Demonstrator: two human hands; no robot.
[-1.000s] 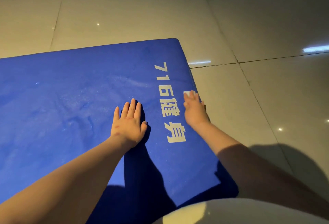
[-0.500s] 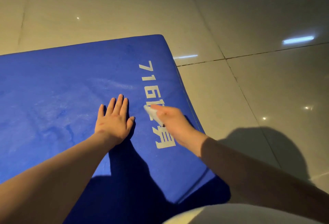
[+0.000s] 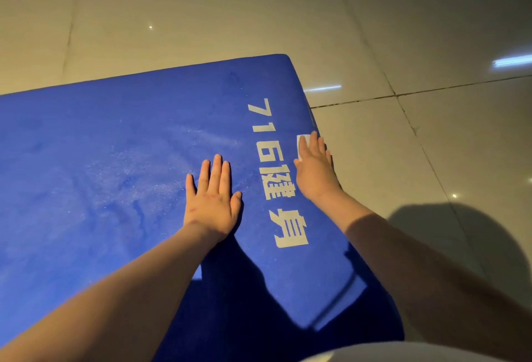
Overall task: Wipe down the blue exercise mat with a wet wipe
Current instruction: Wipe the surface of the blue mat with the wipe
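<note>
A: Where is everything, going by the print?

B: The blue foam exercise mat (image 3: 115, 189) lies flat on the glossy beige tiled floor (image 3: 417, 203), and its white printed lettering (image 3: 273, 174) runs along its right end. The small white wet wipe (image 3: 302, 143) sits just right of the lettering, between it and the mat's edge. The right hand (image 3: 315, 173) presses it down with straight, unclenched fingers (image 3: 313, 143). It pins the wipe and does not grip it.

A: And the other hand?

B: The left hand (image 3: 213, 203) is just left of the lettering, palm down, with its fingers (image 3: 217, 171) spread flat and holding nothing. I take it to be bracing the mat.

A: What could go wrong?

B: The wipe is right at the rim. A stroke away from the lettering could carry it onto the floor, where it would pick up grit and drag it back across the foam. Because the wipe is only pinned, it may also bunch or slide out from under the palm. On tile this shiny, a hard push might shift the whole mat if the left hand lifts.

A: Coverage?

B: Pale speckled patches further left of the lettering look unwiped to me. The dark shadow (image 3: 244, 304) below the lettering could hide missed spots.
</note>
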